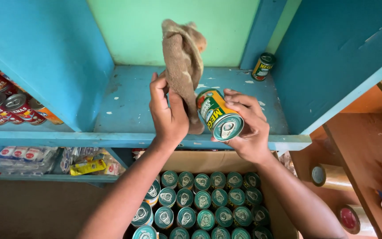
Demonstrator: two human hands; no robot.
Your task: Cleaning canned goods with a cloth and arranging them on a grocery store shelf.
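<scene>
Item: green-labelled can [219, 116], lying on its side in my right hand [248, 130], grip closed round it, pull-tab end towards me, above the blue shelf [129, 95]. Left hand [169, 110] pinches a brown cloth [183, 62] touching the can's far left side

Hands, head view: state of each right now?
Left hand: closed on brown cloth.
Right hand: closed on green-labelled can.
</scene>
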